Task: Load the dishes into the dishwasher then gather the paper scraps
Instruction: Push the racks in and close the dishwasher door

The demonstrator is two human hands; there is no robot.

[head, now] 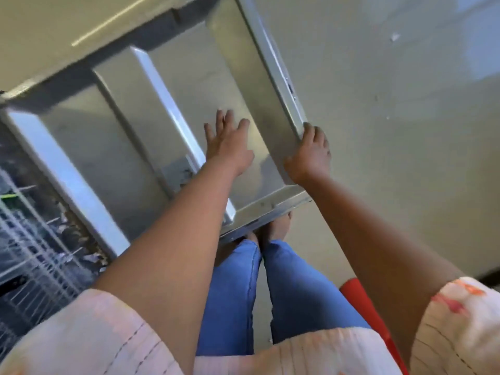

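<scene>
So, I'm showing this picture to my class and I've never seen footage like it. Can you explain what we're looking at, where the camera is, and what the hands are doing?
There is no machine here, only a person. The single picture comes from a camera worn on their head, looking down past their own arms, blue jeans and feet to the floor.

The big grey metal panel is the inner face of an open dishwasher door. The left hand lies on it with fingers spread flat. The right hand curls its fingers over the door's edge. Neither hand carries a dish.

At the far left you can see the wire dish rack inside the machine; what it holds is too blurred to tell. Something red sits on the floor at the lower right; I cannot tell what it is.
</scene>
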